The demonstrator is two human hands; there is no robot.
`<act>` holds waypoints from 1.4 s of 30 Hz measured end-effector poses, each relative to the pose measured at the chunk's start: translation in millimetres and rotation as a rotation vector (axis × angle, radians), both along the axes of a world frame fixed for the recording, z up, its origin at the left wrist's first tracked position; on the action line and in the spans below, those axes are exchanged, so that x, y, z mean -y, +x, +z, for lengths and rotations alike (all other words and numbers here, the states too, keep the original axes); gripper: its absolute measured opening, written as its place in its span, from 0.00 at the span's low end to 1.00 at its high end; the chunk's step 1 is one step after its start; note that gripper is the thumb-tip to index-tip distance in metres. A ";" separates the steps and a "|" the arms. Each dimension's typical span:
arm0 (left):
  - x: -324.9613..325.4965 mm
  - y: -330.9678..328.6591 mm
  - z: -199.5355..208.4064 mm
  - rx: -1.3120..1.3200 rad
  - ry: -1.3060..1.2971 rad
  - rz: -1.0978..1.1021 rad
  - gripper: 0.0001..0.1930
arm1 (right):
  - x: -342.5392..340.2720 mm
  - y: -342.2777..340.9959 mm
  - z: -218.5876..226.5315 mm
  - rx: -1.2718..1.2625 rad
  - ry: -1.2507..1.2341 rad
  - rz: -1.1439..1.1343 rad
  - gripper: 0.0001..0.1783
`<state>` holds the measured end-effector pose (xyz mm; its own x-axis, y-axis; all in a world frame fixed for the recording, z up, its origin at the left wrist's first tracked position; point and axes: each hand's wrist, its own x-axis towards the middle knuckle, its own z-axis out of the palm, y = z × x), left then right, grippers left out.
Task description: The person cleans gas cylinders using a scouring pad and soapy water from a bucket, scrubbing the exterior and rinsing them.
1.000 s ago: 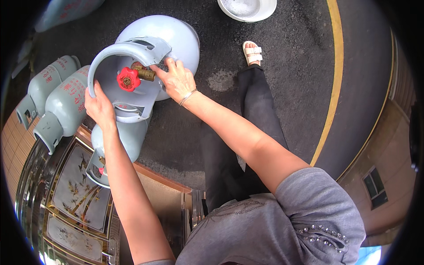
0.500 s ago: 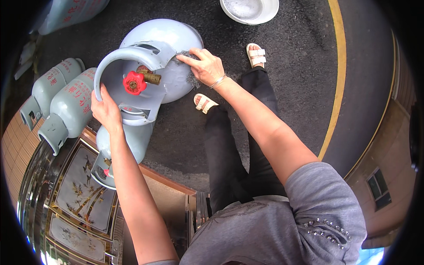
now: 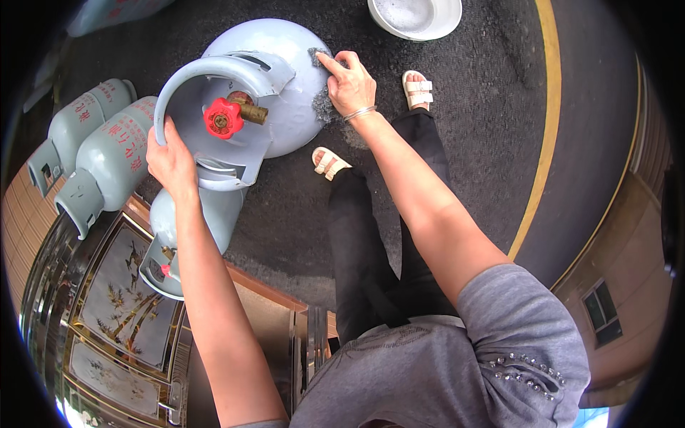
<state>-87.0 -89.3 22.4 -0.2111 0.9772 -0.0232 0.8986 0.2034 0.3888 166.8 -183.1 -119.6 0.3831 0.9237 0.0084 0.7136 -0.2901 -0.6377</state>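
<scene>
A pale grey gas cylinder stands in front of me, its collar curving around a brass valve with a red handwheel. My left hand is closed around the collar's left edge. At the cylinder's right shoulder, my right hand presses a grey steel wool scourer against the surface. Bits of the scourer show beyond the fingers and below the hand; the rest is hidden under the palm.
More gas cylinders stand to the left, and another one is just below the held one. A white basin with foamy water sits at the top. A decorated metal door is lower left; a yellow line crosses the asphalt.
My right hand has moved up and slightly right with the scourer along the cylinder's shoulder. My left hand keeps its hold on the collar. The view has shifted a little.
</scene>
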 end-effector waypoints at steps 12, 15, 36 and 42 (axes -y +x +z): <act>0.9 2.6 2.6 0.101 0.000 0.035 0.17 | 45.7 -66.9 11.7 -0.001 0.195 0.270 0.34; 1.4 3.6 4.5 0.116 0.015 0.045 0.17 | 49.8 -69.6 14.6 0.064 0.194 0.452 0.33; 5.2 -2.1 1.0 0.178 0.014 0.098 0.18 | 21.2 -89.5 31.6 0.203 0.239 0.784 0.33; 9.7 -7.0 -0.7 0.270 0.020 0.134 0.21 | 44.5 -64.1 55.5 0.177 0.283 0.621 0.29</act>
<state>-94.0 -99.0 21.7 -0.3266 0.9420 -0.0768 0.7278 0.3025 0.6154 102.8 -227.6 -64.0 -0.2437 0.9241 0.2943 0.7934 0.3645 -0.4875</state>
